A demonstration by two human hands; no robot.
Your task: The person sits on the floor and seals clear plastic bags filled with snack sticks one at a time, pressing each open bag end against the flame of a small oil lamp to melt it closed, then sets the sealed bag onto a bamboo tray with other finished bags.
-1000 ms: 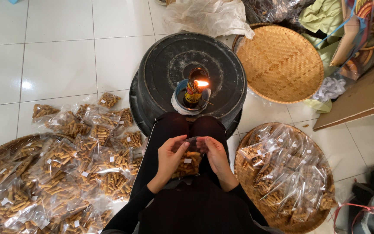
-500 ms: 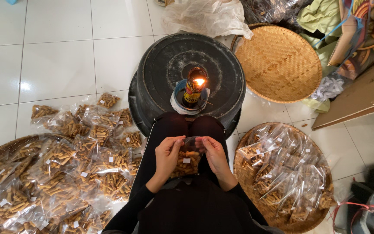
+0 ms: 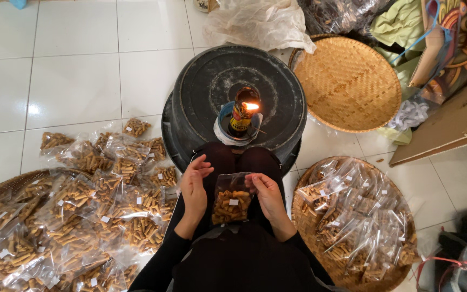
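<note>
Snack bag (image 3: 232, 199) between both hands' fingers (image 3: 255, 184)

Floor's all glossy white tiles (image 3: 71, 70) with grey grout, and there's a bright glare spot on the left, probably from a ceiling light. Top right is pretty cluttered: a flat piece of brown cardboard (image 3: 449, 130), crumpled clear plastic sheeting (image 3: 258, 21), and some colourful fabric (image 3: 460, 43).
</note>
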